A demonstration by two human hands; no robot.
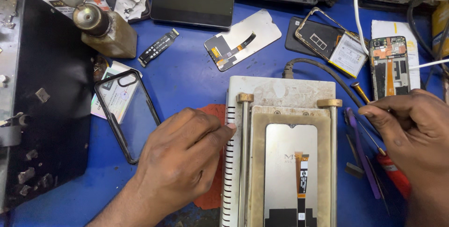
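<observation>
Left hand [180,154] rests flat, fingers loosely curled, holding nothing, fingertips touching left edge of the heating plate [280,91] w/ a phone screen [290,175] face-down on it. Right hand [411,128] pinches a thin tool [361,91], just right of plate, above a red screwdriver [395,175].

Bare blue mat [187,79] between phone case [127,114] and separator machine [280,91]

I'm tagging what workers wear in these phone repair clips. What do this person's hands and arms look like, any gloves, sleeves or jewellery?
Both the left hand and the right hand are bare: no gloves, rings or watch in view. The forearms show no sleeves as far as the frame reaches. Nails are short and plain.
</observation>
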